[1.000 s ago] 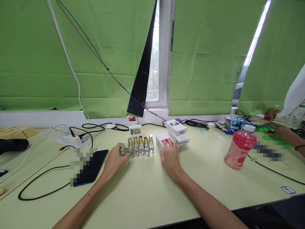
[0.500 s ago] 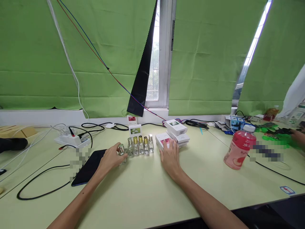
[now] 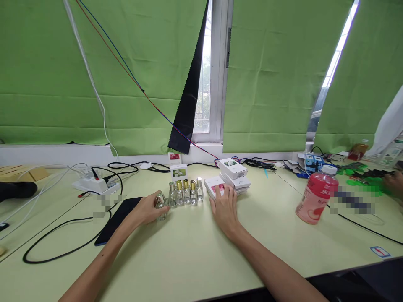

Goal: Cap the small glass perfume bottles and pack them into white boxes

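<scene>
My left hand (image 3: 147,209) has its thumb and fingers closed around a small glass bottle (image 3: 160,201) with a shiny cap, at the left end of a row. Several similar little bottles (image 3: 186,195) with gold or silver caps stand upright beside it. To their right, my right hand (image 3: 225,212) lies over a small white box (image 3: 211,183) with a pink flower picture, thumb at its left side and fingers across its top. Behind that hand is a loose stack of white boxes (image 3: 233,168). Two more boxes (image 3: 179,173) stand upright behind the bottles.
A black tablet (image 3: 118,222) lies under my left forearm. At the left are a power strip (image 3: 94,184) and looped cables. A pink drink bottle (image 3: 316,197) stands to the right. Another person's hand (image 3: 393,183) is at the far right, near green pieces (image 3: 367,184).
Both hands stay nearly in place. The box under my right hand has shifted very slightly left. The other person's hand at the far right has moved a little.
</scene>
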